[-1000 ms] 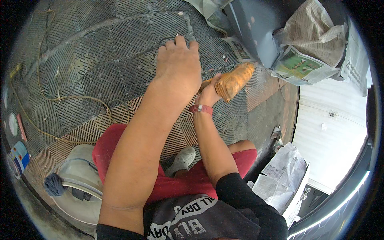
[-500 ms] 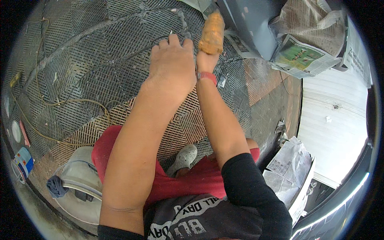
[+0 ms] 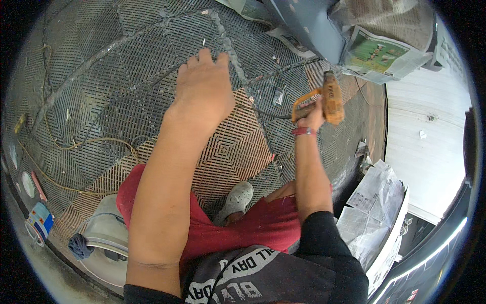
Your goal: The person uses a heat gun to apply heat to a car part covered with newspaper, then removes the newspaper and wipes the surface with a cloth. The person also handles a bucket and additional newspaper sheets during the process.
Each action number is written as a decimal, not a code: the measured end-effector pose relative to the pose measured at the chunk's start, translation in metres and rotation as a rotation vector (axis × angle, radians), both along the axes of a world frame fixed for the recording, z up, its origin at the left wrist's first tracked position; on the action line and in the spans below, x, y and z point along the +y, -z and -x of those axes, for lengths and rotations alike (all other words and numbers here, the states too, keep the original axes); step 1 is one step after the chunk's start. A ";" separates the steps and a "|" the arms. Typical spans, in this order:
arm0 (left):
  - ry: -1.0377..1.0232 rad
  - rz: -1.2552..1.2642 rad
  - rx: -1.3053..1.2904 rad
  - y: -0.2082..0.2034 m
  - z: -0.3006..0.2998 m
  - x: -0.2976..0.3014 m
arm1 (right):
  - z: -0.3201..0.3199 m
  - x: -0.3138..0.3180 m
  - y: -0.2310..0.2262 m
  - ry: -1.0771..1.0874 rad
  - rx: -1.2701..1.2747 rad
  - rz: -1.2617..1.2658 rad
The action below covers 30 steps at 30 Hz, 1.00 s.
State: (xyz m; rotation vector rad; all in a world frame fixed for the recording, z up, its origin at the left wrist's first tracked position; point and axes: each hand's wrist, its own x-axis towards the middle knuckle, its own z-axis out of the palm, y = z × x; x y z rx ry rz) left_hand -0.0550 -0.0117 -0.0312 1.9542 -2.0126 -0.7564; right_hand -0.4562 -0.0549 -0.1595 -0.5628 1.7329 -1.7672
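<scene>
A yellow-orange heat gun (image 3: pixel 332 99) with a dark nozzle and a handle guard is in my right hand (image 3: pixel 314 117), which is closed around its grip. The nozzle points away from me, near grey panelling. A dark cord (image 3: pixel 268 114) runs left from the grip and passes out of sight behind my left hand (image 3: pixel 204 93). That hand hovers over the floor with its back up and its fingers apart and bent; the fingertips are hidden. I see nothing in it.
A grey panel (image 3: pixel 314 30) with taped newspaper (image 3: pixel 377 53) stands at the far right. Paper-covered white parts (image 3: pixel 372 197) are at right. On the slatted mat (image 3: pixel 121 66) lies a yellowish cable (image 3: pixel 91 142). A pale rounded container (image 3: pixel 104 253) and a blue-labelled can (image 3: pixel 40 220) sit at left.
My right hand has swung right and back toward me with the heat gun, so the gun now shows from its side. My left hand has shifted slightly left.
</scene>
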 end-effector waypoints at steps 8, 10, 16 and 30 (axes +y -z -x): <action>0.023 -0.010 -0.025 0.004 0.008 -0.004 | 0.069 -0.008 -0.091 -0.170 -0.188 -0.127; 0.022 -0.027 -0.062 0.002 0.010 -0.003 | 0.049 0.003 -0.108 -0.213 -0.218 -0.107; 0.025 -0.027 -0.140 0.014 0.006 0.001 | -0.032 0.032 -0.153 -0.464 -0.196 -0.045; 0.052 -0.126 -0.379 0.024 0.016 0.011 | -0.050 0.010 -0.140 -0.701 -0.532 0.023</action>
